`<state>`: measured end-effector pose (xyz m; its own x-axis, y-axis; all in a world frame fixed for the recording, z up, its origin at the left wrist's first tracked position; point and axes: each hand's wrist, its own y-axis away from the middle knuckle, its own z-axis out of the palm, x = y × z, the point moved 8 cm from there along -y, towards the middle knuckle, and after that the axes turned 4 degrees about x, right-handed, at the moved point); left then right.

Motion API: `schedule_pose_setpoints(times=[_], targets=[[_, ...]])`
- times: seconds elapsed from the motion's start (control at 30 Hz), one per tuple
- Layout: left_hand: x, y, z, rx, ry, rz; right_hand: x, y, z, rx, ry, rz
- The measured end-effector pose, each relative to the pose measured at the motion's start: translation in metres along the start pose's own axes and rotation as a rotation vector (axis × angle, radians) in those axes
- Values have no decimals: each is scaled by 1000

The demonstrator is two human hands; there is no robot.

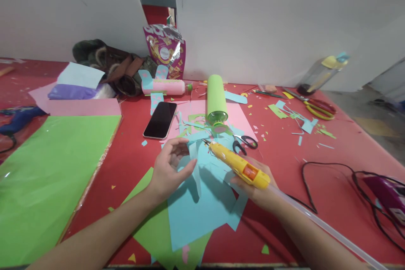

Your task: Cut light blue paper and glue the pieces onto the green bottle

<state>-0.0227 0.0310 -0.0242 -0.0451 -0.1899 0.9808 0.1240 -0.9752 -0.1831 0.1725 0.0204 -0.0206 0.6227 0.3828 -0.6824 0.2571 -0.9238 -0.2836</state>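
My right hand (257, 185) grips a yellow hot glue gun (240, 166), its nozzle aimed up-left over light blue paper pieces (202, 202); a clear glue stick trails out behind it. My left hand (171, 166) hovers over the blue paper just left of the nozzle, palm turned inward, fingers apart and slightly curled, holding nothing I can see. Black-handled scissors (244, 142) lie just beyond the gun. A bottle wrapped in green paper (216, 99) lies behind them on pink paper.
A black phone (160, 120) lies left of centre. Large green sheets (47, 168) cover the left side. A pink-wrapped bottle (163, 86), snack bag (166, 50), red-yellow scissors (318, 107), black cable (329, 177) and purple device (387, 196) surround the red table (133, 156).
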Motion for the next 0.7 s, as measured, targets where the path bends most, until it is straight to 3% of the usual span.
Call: schedule_pose_setpoints(times=[0.7], targets=[[-2, -1, -2, 23, 38, -11, 1, -3, -8, 45, 16, 55]])
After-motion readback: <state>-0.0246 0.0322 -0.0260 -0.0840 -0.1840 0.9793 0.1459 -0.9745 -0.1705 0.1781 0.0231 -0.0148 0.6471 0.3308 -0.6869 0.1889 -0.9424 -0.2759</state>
